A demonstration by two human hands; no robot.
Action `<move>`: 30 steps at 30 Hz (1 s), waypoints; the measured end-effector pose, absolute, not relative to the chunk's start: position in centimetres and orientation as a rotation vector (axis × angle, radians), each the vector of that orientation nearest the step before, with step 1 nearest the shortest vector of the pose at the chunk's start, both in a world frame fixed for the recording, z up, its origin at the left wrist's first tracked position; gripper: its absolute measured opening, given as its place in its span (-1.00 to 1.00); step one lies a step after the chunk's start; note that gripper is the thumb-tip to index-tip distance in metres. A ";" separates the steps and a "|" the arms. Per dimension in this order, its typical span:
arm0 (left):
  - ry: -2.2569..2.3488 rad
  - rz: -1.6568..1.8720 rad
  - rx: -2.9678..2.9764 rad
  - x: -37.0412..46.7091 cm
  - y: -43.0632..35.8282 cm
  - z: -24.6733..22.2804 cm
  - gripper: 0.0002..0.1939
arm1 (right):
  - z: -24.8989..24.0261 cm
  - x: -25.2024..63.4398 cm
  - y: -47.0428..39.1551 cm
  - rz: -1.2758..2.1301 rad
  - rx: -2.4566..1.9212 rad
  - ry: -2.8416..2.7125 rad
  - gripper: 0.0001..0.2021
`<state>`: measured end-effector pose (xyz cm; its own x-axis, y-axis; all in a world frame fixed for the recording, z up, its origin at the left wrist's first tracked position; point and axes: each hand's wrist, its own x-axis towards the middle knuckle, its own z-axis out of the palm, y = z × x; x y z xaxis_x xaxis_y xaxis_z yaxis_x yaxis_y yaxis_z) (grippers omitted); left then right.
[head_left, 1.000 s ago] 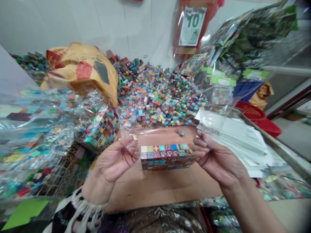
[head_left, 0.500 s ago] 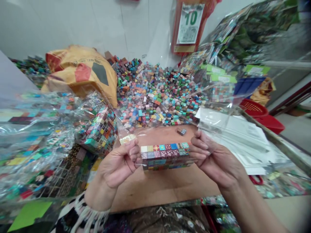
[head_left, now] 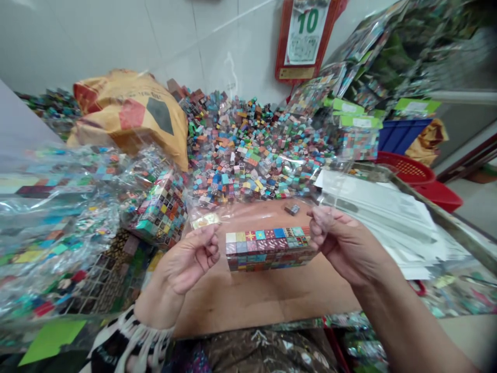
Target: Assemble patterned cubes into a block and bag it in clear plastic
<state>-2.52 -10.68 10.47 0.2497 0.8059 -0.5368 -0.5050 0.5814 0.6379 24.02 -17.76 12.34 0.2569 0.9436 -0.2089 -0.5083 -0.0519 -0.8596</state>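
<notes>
A long block of small patterned cubes lies on the brown board between my hands. My left hand is closed in a pinch on the edge of a clear plastic bag, just left of the block. At the block's right end, my right hand is pinched on the bag's other side. The thin film spreads upward between them, in front of the heap. Whether the block lies inside the bag or behind its film, I cannot tell. A small grey piece rests on the board near my right fingers.
Loose cubes are heaped at the back by the wall, beside a yellow sack. Wrapped cube blocks crowd the left. White sheets lie at the right, with a red basket and a blue bin beyond.
My right hand has shifted slightly up and right, and its fingers have curled in more. My left hand has moved slightly left, away from the block. The film now stands higher against the wall.
</notes>
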 end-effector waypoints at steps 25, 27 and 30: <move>0.981 0.840 0.637 -2.8 -10.5 7.2 -0.75 | 10.7 26.3 -19.1 1.093 -1.278 -0.716 -0.56; 0.979 0.833 0.650 -2.9 -10.6 7.0 -0.70 | 10.5 26.4 -19.2 1.068 -1.287 -0.755 -0.57; 0.978 0.813 0.683 -3.1 -10.7 6.9 -0.60 | 10.3 26.6 -19.1 1.019 -1.310 -0.823 -0.58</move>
<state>-3.06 -10.69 6.90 0.3223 0.8385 -0.4394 -0.2784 0.5276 0.8026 26.63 -19.09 10.32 0.3613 0.9298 -0.0705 -0.1268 -0.0260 -0.9916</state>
